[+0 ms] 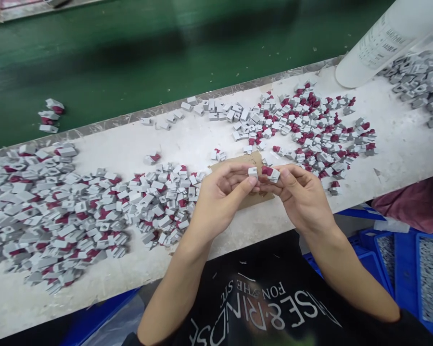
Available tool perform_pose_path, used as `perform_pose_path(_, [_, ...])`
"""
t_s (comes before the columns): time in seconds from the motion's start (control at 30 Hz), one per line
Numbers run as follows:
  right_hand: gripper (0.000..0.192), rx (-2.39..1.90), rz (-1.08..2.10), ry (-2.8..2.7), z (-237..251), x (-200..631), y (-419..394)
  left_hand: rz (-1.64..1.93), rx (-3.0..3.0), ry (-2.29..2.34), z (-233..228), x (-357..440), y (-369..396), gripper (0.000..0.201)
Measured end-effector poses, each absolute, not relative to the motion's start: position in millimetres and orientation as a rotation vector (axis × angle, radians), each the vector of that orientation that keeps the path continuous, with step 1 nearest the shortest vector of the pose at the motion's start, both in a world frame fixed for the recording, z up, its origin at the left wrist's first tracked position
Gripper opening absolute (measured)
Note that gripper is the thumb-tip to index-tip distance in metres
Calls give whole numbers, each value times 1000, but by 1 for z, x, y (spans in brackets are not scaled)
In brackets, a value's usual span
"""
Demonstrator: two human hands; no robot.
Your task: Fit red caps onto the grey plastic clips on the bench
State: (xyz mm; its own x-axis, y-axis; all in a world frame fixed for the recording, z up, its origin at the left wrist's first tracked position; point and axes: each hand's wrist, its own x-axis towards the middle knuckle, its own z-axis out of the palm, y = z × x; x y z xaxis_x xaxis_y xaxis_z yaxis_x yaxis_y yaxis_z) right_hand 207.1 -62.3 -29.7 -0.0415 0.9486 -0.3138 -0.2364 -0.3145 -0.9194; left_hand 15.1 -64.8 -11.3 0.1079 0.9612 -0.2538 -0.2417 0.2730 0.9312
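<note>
Fingertips of both hands meet just above the near edge of the white bench (pixel 202 144), each pinching one small part. On the left, the left hand (pixel 220 197) has thumb and forefinger closed on a small grey piece (pixel 253 172), which shows a pale square face toward the camera; it looks nearly cubic, so no long axis can be told. Just right of it, almost touching, the right hand (pixel 299 197) grips a grey-and-red piece (pixel 271 173) between thumb and forefinger, with the other fingers curled under. Its red end points left toward the grey piece and its grey end points right, so its long axis lies roughly left to right, tilted slightly down at the right.

Both grips are on the very tips and the parts are tiny, so, as I judge it, a slight twist or uneven squeeze could flick one out; it might drop past the bench edge toward the lap or the blue bins (pixel 382 259) below right, or land in the wrong heap. A brown card scrap (pixel 250 161) lies on the bench directly under the hands. A big heap of pieces (pixel 57 211) lies to the left, a looser scatter (pixel 310 125) far right, and a white roll (pixel 378 43) farther right still.
</note>
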Motion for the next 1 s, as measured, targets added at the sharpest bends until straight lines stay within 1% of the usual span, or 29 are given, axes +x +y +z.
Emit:
perform_pose_path(0.23, [42,-1282,1474,-960,-33,209,-62,1069,865,1080,-12,16,-64,11])
perform_pose_path(0.37, [38,-1281,1481,-988,-33,209,-61,1074,860,1067,-14,16,-65,12])
perform_pose_path(0.5, [39,-1287,1467,-962,-32,207,-62,1084,855,1039,-15,16,-64,12])
perform_pose_path(0.63, [35,-1295,1453,-993,-29,207,-64,1059,864,1046,-14,15,-64,11])
perform_pose_path(0.77, [32,-1291,1433,-1093,-26,208,-65,1023,881,1056,-14,12,-66,17])
perform_pose_path(1.0, [33,-1213,1514,-1195,-23,209,-52,955,1077,1061,-9,4,-53,17])
